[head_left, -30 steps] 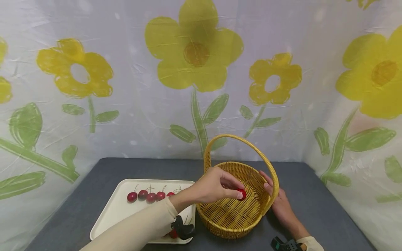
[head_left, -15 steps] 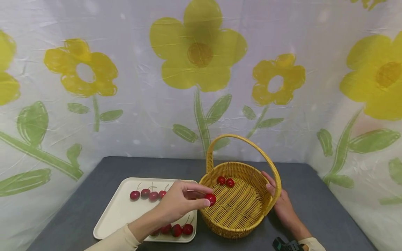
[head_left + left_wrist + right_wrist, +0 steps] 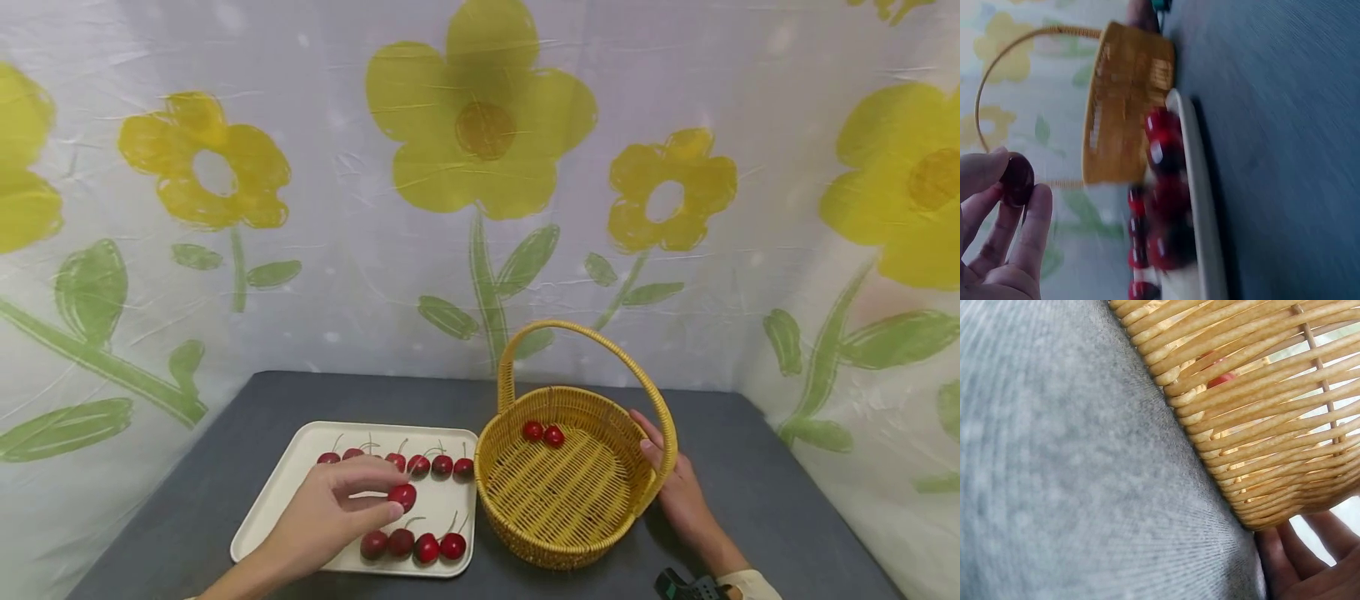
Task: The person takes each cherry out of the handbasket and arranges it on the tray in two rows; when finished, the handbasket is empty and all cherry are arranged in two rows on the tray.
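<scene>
Above the cream tray (image 3: 262,521), my left hand (image 3: 318,512) pinches a dark red cherry (image 3: 402,497) between thumb and fingertips. The left wrist view shows the same cherry (image 3: 1017,180) between the fingers, off the tray. Loose cherries lie in a back row (image 3: 418,465) and a front row (image 3: 427,548) on the tray, most with stems. To the right stands a yellow woven basket (image 3: 562,508) with a tall handle. Two cherries (image 3: 554,436) lie inside it near the back. My right hand (image 3: 682,496) holds the basket's right side at the rim.
A dark grey table (image 3: 375,398) carries the tray and basket side by side. Behind it hangs a pale curtain (image 3: 337,300) printed with yellow flowers. The basket's arched handle (image 3: 592,337) rises over its opening.
My left hand has moved left with the cherry, from over the basket to above the tray. The two cherries inside the basket have come into sight. The right hand stays at the basket.
</scene>
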### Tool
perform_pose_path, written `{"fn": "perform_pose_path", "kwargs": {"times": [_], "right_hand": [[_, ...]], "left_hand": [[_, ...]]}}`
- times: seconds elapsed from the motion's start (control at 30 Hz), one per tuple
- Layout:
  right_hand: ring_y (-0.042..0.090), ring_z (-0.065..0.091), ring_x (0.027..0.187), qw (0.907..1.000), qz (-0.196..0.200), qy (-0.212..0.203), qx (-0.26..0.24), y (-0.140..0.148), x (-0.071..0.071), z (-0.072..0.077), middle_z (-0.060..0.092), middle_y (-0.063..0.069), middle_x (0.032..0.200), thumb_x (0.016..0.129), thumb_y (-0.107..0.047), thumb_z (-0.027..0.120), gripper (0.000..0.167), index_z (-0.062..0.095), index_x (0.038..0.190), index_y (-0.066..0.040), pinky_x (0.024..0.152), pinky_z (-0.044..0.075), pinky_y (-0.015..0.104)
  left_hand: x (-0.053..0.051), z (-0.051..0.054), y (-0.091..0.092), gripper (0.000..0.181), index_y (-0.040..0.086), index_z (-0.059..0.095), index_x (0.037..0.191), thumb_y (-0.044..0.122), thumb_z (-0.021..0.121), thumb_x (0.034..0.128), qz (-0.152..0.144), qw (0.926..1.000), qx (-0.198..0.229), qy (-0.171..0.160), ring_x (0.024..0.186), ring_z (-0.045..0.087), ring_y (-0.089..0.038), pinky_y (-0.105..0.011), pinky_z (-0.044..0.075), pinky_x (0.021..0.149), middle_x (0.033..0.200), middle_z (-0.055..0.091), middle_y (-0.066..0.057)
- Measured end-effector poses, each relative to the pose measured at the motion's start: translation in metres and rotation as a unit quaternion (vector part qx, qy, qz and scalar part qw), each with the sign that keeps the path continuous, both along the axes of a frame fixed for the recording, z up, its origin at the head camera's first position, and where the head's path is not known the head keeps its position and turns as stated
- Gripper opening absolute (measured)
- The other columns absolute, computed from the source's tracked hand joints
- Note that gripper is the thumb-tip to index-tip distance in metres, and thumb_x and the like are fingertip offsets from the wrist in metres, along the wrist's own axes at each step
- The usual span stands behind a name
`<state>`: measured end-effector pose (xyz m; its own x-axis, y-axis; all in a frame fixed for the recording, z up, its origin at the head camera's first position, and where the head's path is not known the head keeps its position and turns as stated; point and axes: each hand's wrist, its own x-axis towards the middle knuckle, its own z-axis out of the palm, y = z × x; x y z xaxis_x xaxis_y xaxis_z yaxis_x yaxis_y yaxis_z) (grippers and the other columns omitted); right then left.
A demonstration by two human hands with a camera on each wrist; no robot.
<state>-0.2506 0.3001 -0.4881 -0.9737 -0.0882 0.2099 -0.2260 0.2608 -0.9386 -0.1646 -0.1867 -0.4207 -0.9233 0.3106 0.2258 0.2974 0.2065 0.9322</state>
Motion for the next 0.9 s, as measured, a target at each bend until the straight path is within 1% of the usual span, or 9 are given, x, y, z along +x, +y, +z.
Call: {"fn": "perform_pose_path", "kwargs": {"times": [0.07, 0.2, 0.4, 0.5, 0.57, 0.7, 0.73, 0.8, 0.9], "right_hand": [[-0.009, 0.056, 0.136, 1.0000, -0.001, -0.003, 0.003, 0.000, 0.001, -0.001, 0.044, 0.017, 0.173, 0.121, -0.040, 0.041, 0.054, 0.037, 0.172, -0.026, 0.100, 0.054, 0.014], [-0.009, 0.055, 0.136, 1.0000, -0.001, -0.006, 0.008, 0.000, 0.001, 0.000, 0.043, 0.018, 0.173, 0.121, -0.040, 0.040, 0.054, 0.036, 0.173, -0.025, 0.100, 0.053, 0.013], [-0.009, 0.057, 0.134, 0.9999, -0.002, -0.010, 0.002, 0.000, 0.001, 0.001, 0.045, 0.016, 0.172, 0.120, -0.041, 0.042, 0.057, 0.035, 0.173, -0.021, 0.099, 0.053, 0.013], [-0.011, 0.056, 0.134, 0.9999, -0.003, -0.011, 0.004, 0.000, 0.001, 0.002, 0.044, 0.015, 0.172, 0.120, -0.042, 0.042, 0.057, 0.035, 0.173, -0.023, 0.100, 0.053, 0.011], [-0.011, 0.056, 0.133, 0.9999, -0.003, -0.014, 0.005, 0.001, 0.000, 0.002, 0.044, 0.015, 0.172, 0.120, -0.043, 0.042, 0.057, 0.035, 0.173, -0.024, 0.100, 0.052, 0.011], [-0.011, 0.056, 0.135, 0.9999, 0.002, -0.015, 0.005, 0.000, 0.001, 0.001, 0.044, 0.016, 0.173, 0.120, -0.042, 0.041, 0.055, 0.036, 0.173, -0.026, 0.101, 0.052, 0.012], [-0.010, 0.056, 0.135, 0.9999, 0.003, -0.013, 0.005, 0.000, 0.001, 0.001, 0.044, 0.016, 0.173, 0.120, -0.041, 0.041, 0.055, 0.036, 0.173, -0.026, 0.101, 0.052, 0.012], [-0.010, 0.056, 0.136, 0.9999, 0.003, -0.009, 0.005, 0.000, 0.001, 0.001, 0.044, 0.017, 0.172, 0.120, -0.040, 0.041, 0.055, 0.036, 0.173, -0.025, 0.102, 0.052, 0.012], [-0.010, 0.056, 0.136, 1.0000, 0.002, -0.005, 0.005, 0.000, 0.000, 0.000, 0.044, 0.017, 0.172, 0.121, -0.040, 0.041, 0.055, 0.036, 0.173, -0.025, 0.101, 0.052, 0.012]], "left_hand": [[0.005, -0.004, -0.014, 0.027, 0.003, 0.081, 0.119, 0.010, 0.087, 0.0944, 0.017, 0.9998, -0.002, 0.014, 0.110, 0.076, -0.010, -0.030, 0.066, 0.092, 0.121, 0.075, -0.017], [0.014, -0.014, -0.040, 0.024, 0.006, 0.081, 0.115, 0.013, 0.088, 0.0934, 0.048, 0.9981, -0.035, 0.014, 0.106, 0.078, -0.011, -0.028, 0.067, 0.089, 0.114, 0.079, -0.009], [0.019, -0.035, -0.064, 0.019, 0.014, 0.082, 0.106, 0.013, 0.092, 0.0897, 0.061, 0.9921, -0.097, 0.051, 0.097, 0.078, -0.009, -0.027, 0.067, 0.082, 0.102, 0.081, 0.000], [0.016, -0.046, -0.068, 0.019, 0.018, 0.082, 0.104, 0.014, 0.093, 0.0881, 0.067, 0.9842, -0.143, 0.080, 0.093, 0.075, -0.002, -0.021, 0.065, 0.079, 0.098, 0.081, 0.007], [0.014, -0.054, -0.070, 0.021, 0.022, 0.082, 0.101, 0.015, 0.095, 0.0860, 0.071, 0.9732, -0.182, 0.122, 0.090, 0.073, 0.001, -0.016, 0.062, 0.078, 0.095, 0.080, 0.012], [0.010, -0.064, -0.069, 0.026, 0.024, 0.081, 0.098, 0.013, 0.097, 0.0813, 0.065, 0.9493, -0.228, 0.207, 0.086, 0.070, 0.002, -0.009, 0.056, 0.079, 0.091, 0.078, 0.015], [0.009, -0.065, -0.069, 0.026, 0.024, 0.081, 0.098, 0.013, 0.097, 0.0809, 0.064, 0.9459, -0.234, 0.216, 0.085, 0.070, 0.002, -0.010, 0.055, 0.079, 0.091, 0.078, 0.016], [0.008, -0.066, -0.067, 0.025, 0.025, 0.081, 0.098, 0.015, 0.097, 0.0814, 0.061, 0.9442, -0.242, 0.215, 0.086, 0.069, 0.002, -0.013, 0.057, 0.080, 0.092, 0.077, 0.018], [0.008, -0.063, -0.065, 0.022, 0.027, 0.082, 0.099, 0.020, 0.096, 0.0832, 0.062, 0.9443, -0.262, 0.190, 0.087, 0.070, 0.003, -0.021, 0.062, 0.080, 0.094, 0.077, 0.020]]}}
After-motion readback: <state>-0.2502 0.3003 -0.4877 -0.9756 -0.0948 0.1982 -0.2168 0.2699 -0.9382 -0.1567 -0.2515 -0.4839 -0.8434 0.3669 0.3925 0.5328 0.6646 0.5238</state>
